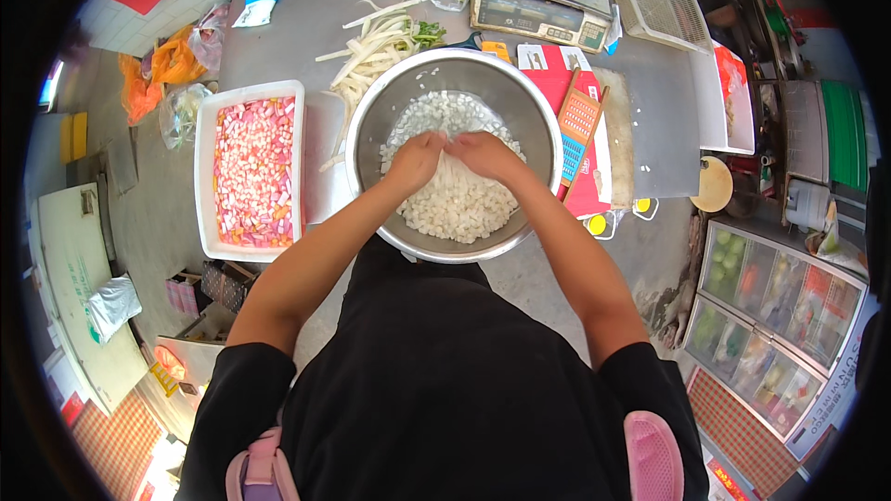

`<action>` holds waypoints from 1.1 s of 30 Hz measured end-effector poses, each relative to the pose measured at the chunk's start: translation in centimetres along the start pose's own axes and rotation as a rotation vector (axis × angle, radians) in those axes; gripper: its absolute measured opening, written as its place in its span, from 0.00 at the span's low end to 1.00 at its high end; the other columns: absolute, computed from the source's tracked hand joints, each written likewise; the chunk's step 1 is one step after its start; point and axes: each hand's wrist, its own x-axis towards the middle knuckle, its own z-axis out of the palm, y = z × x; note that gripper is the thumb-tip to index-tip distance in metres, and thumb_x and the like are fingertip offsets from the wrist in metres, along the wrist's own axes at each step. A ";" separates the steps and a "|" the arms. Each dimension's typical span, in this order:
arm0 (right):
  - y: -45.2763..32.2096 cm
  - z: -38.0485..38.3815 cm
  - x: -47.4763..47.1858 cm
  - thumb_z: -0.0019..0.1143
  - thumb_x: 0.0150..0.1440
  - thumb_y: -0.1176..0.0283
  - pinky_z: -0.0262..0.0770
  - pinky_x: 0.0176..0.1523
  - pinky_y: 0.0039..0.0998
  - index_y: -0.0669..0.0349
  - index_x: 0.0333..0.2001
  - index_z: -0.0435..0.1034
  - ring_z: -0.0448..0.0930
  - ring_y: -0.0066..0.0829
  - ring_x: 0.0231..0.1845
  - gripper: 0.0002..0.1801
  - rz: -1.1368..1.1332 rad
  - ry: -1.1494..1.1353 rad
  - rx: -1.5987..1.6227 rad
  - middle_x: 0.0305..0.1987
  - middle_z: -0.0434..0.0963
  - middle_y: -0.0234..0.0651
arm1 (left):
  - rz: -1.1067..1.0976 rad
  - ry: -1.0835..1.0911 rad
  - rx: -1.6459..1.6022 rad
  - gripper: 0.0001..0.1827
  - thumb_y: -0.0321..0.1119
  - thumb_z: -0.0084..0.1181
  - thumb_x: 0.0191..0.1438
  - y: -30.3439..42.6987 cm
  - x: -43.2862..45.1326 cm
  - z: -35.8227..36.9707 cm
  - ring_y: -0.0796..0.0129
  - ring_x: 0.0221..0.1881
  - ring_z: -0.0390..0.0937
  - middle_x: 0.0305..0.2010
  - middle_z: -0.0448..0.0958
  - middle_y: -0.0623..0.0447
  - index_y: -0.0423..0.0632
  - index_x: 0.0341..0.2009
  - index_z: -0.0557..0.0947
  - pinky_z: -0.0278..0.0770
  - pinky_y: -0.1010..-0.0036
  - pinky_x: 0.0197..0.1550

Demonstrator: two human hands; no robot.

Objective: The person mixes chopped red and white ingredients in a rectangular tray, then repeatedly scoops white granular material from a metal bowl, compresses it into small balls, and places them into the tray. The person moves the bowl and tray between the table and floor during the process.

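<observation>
A large stainless steel bowl (363, 97) stands before me at the table's near edge. Diced white vegetable (463, 212) is heaped in its near half, and more cubes lie in clear water toward the far side. My left hand (419, 160) and my right hand (482, 153) meet over the middle of the bowl with the fingertips close together. Both hands' fingers are curled and blurred, so what they hold is hidden. Blurred white streaks show in the heap just below them.
Left of the bowl, a white plastic tub (202, 174) holds pink and orange diced vegetables in liquid. White peelings (376, 45) lie behind the bowl. A grater (579, 122) rests on red-and-white packaging (600, 184) to the right. Farther back are a scale (536, 14) and a plastic basket (661, 3).
</observation>
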 end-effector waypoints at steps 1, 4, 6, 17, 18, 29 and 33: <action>0.7 -0.6 -1.8 0.61 0.68 0.47 0.74 0.70 0.40 0.64 0.69 0.74 0.80 0.51 0.68 0.37 -0.008 -0.056 -0.052 0.69 0.80 0.53 | 0.027 0.093 0.105 0.27 0.53 0.49 0.77 -0.6 -1.5 -0.2 0.55 0.65 0.77 0.67 0.80 0.43 0.43 0.61 0.83 0.69 0.64 0.70; 8.4 2.1 -3.8 0.61 0.69 0.45 0.73 0.69 0.44 0.58 0.78 0.65 0.77 0.48 0.71 0.42 0.064 0.543 -0.138 0.75 0.75 0.50 | -0.168 0.220 -0.010 0.28 0.53 0.46 0.78 -0.1 -5.2 -0.3 0.51 0.72 0.74 0.74 0.75 0.44 0.45 0.69 0.78 0.68 0.59 0.75; 8.2 3.5 -4.0 0.63 0.68 0.45 0.71 0.72 0.44 0.60 0.82 0.55 0.74 0.47 0.75 0.49 0.225 0.393 0.485 0.79 0.70 0.51 | -0.670 0.107 -0.660 0.30 0.53 0.45 0.78 5.0 -7.4 -0.4 0.49 0.76 0.71 0.77 0.72 0.44 0.47 0.74 0.72 0.68 0.51 0.76; 2.3 0.7 -3.4 0.63 0.71 0.50 0.77 0.68 0.37 0.67 0.82 0.53 0.80 0.37 0.68 0.48 0.153 0.268 0.897 0.73 0.76 0.50 | -0.347 -0.035 -0.622 0.35 0.58 0.43 0.79 9.1 -4.1 0.4 0.53 0.71 0.77 0.72 0.78 0.45 0.45 0.76 0.71 0.75 0.53 0.71; 1.9 -0.7 -3.6 0.61 0.71 0.50 0.76 0.68 0.36 0.67 0.81 0.56 0.80 0.35 0.67 0.46 0.182 0.293 0.751 0.72 0.78 0.49 | -0.291 0.029 -0.415 0.35 0.58 0.43 0.78 9.9 -4.4 -0.6 0.52 0.71 0.76 0.72 0.78 0.43 0.44 0.76 0.71 0.76 0.54 0.70; 3.7 -0.3 7.3 0.64 0.68 0.46 0.77 0.64 0.34 0.67 0.69 0.75 0.83 0.31 0.60 0.38 0.028 0.309 0.741 0.60 0.85 0.44 | 0.084 0.118 -0.365 0.33 0.59 0.43 0.79 2.8 6.8 1.1 0.59 0.64 0.76 0.66 0.80 0.44 0.40 0.64 0.80 0.69 0.63 0.71; 5.1 -1.8 -1.8 0.63 0.68 0.42 0.72 0.70 0.35 0.63 0.72 0.73 0.79 0.36 0.68 0.41 0.040 0.335 0.538 0.68 0.81 0.45 | -0.050 0.067 -0.009 0.32 0.54 0.46 0.78 5.8 -1.4 -2.9 0.57 0.65 0.78 0.67 0.81 0.42 0.36 0.66 0.79 0.73 0.62 0.69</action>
